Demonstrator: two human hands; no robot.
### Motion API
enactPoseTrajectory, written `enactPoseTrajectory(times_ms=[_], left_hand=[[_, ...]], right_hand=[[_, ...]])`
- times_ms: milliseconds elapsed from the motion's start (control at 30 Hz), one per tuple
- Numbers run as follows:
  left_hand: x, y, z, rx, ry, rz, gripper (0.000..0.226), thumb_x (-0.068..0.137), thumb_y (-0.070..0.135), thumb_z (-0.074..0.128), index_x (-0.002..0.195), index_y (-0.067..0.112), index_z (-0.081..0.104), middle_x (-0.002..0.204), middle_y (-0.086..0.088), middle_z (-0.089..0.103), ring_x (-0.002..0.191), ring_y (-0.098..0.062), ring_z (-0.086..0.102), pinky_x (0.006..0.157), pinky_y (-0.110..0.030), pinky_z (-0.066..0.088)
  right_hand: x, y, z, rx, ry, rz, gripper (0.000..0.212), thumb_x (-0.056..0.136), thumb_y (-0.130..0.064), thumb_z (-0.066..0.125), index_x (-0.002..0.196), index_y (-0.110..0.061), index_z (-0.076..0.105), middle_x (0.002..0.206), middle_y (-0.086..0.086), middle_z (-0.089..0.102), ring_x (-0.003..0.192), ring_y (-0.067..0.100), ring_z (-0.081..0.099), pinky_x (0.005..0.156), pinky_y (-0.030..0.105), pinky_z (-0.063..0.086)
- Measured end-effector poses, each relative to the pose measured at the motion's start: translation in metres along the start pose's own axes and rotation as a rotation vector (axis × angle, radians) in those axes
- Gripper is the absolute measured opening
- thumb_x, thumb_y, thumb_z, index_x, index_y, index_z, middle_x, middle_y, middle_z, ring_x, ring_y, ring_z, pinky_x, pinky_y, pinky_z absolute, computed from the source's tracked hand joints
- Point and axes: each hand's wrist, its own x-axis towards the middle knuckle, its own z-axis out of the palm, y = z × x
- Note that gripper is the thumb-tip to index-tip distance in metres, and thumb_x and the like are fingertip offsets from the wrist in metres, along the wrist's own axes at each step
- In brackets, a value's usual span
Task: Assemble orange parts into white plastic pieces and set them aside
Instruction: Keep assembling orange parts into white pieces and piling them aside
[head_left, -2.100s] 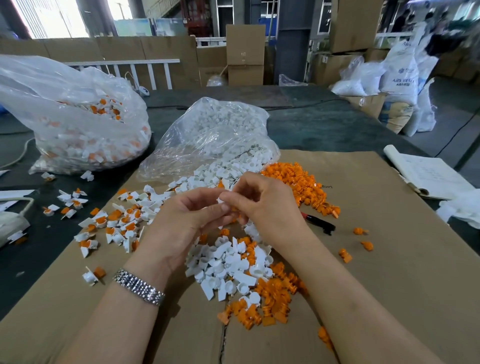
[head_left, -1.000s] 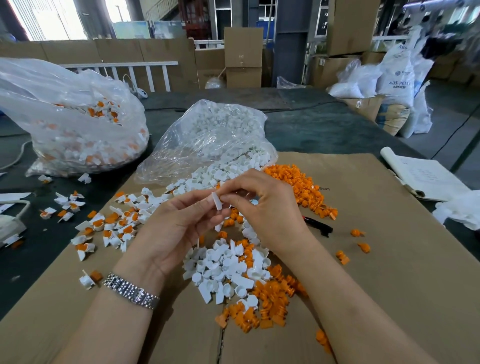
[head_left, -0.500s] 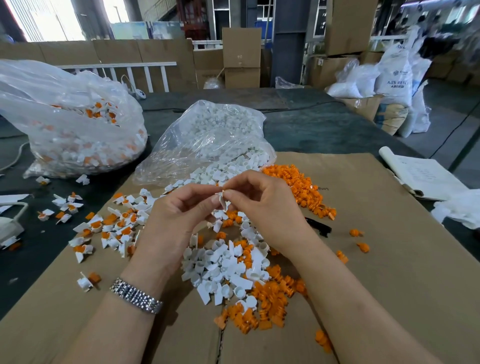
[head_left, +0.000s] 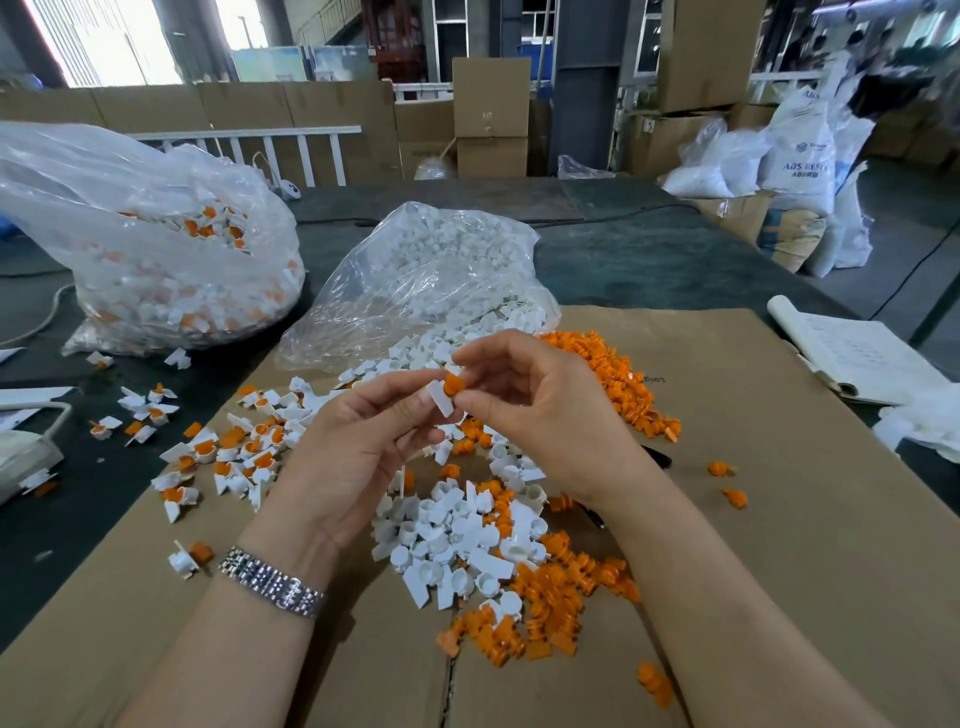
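Starting left of the cardboard sheet (head_left: 779, 519), your finished pieces (head_left: 228, 457) lie scattered; above it your left hand (head_left: 363, 441) pinches 1 white piece (head_left: 440, 397) and your right hand (head_left: 540, 410) pinches 1 orange part (head_left: 453, 385) at its mouth. Big loose piles (head_left: 467, 540) remain.

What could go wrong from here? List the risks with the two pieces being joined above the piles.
1. The orange part, pinched by the right hand, looks only partly seated in the white piece held by the left hand; it may go in crooked.
2. If either grip slips, the piece would likely drop into the loose white and orange pile underneath and be hard to pick out.
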Motion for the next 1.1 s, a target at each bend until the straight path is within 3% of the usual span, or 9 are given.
enactPoseTrajectory(times_ms=[167, 367, 467, 600, 767, 967, 1100], left_hand=[[0.000, 0.000, 0.001, 0.011, 0.000, 0.025, 0.032, 0.074, 0.020, 0.082, 0.104, 0.011, 0.081, 0.103, -0.011, 0.078, 0.092, -0.020, 0.075, 0.071, -0.022, 0.058], [-0.001, 0.001, 0.001, 0.000, -0.001, 0.002, 0.030, 0.074, 0.021, 0.080, 0.102, 0.012, 0.082, 0.100, -0.011, 0.079, 0.086, -0.018, 0.076, 0.069, -0.021, 0.059], [-0.001, 0.001, 0.003, -0.001, 0.007, -0.006, 0.029, 0.073, 0.021, 0.080, 0.101, 0.012, 0.082, 0.098, -0.011, 0.079, 0.085, -0.018, 0.076, 0.069, -0.020, 0.059], [-0.002, 0.003, 0.005, 0.014, 0.027, 0.011, 0.031, 0.074, 0.018, 0.080, 0.104, 0.010, 0.081, 0.104, -0.014, 0.078, 0.089, -0.020, 0.076, 0.069, -0.020, 0.058], [-0.004, 0.004, 0.008, -0.008, 0.054, 0.004, 0.017, 0.070, 0.019, 0.082, 0.086, 0.018, 0.080, 0.095, -0.018, 0.078, 0.082, -0.024, 0.077, 0.067, -0.023, 0.061], [-0.005, 0.001, 0.008, -0.007, 0.062, -0.005, 0.009, 0.078, 0.014, 0.077, 0.087, 0.012, 0.080, 0.100, -0.021, 0.077, 0.088, -0.027, 0.077, 0.073, -0.025, 0.061], [-0.005, 0.001, 0.010, 0.014, 0.059, 0.003, 0.018, 0.077, 0.022, 0.082, 0.091, 0.011, 0.082, 0.104, -0.021, 0.077, 0.096, -0.031, 0.077, 0.079, -0.030, 0.062]], right_hand=[[-0.001, 0.001, 0.001, -0.071, 0.033, -0.049, 0.014, 0.090, -0.009, 0.073, 0.102, -0.016, 0.073, 0.093, -0.005, 0.074, 0.089, 0.008, 0.070, 0.085, 0.027, 0.058], [-0.001, -0.002, 0.000, -0.135, -0.018, -0.081, 0.023, 0.092, -0.013, 0.071, 0.114, -0.020, 0.072, 0.093, -0.004, 0.070, 0.091, 0.008, 0.067, 0.087, 0.024, 0.056], [-0.002, -0.002, 0.000, -0.153, 0.014, -0.099, 0.021, 0.091, -0.015, 0.072, 0.110, -0.023, 0.075, 0.091, -0.006, 0.072, 0.089, 0.007, 0.069, 0.085, 0.024, 0.057], [-0.002, 0.000, 0.002, -0.242, 0.069, -0.158, 0.020, 0.088, -0.014, 0.075, 0.106, -0.021, 0.075, 0.088, -0.010, 0.072, 0.086, 0.000, 0.067, 0.080, 0.014, 0.053], [-0.001, 0.001, 0.004, -0.364, 0.111, -0.238, 0.020, 0.087, -0.013, 0.076, 0.107, -0.014, 0.075, 0.091, -0.005, 0.072, 0.086, 0.003, 0.065, 0.079, 0.011, 0.050], [-0.001, 0.002, 0.005, -0.445, 0.113, -0.248, 0.020, 0.088, -0.015, 0.076, 0.109, -0.013, 0.075, 0.092, -0.003, 0.072, 0.083, 0.006, 0.064, 0.081, 0.022, 0.053], [0.000, 0.005, 0.007, -0.496, 0.128, -0.259, 0.020, 0.090, -0.014, 0.074, 0.109, -0.011, 0.073, 0.094, -0.001, 0.070, 0.086, 0.010, 0.065, 0.081, 0.032, 0.055]])
